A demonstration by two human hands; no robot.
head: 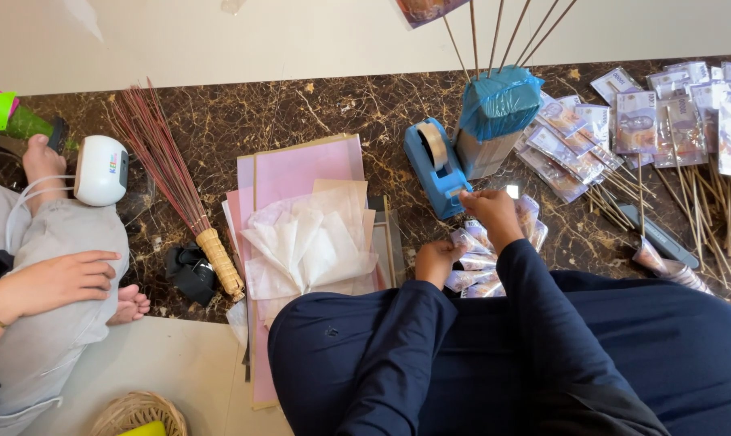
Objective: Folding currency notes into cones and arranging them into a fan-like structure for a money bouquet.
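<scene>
While the right hand (488, 208) reaches to the blue plastic tape dispenser (435, 165), its fingers pinch together at the tape edge. The left hand (436, 260) closes its grip on purple paper banknotes wrapped in clear film (472, 260), lying on the dark marble floor (301, 109).

Home floor used as a craft spot: dark marble strip (317, 105) against cream tile. On the marble, pink paper sheets (301, 173), hand broom (176, 194) left of them, blue tape dispenser (432, 165) right

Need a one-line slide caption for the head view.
Left hand and right hand work plastic-wrapped banknotes beside a blue tape dispenser on dark marble floor.
</scene>
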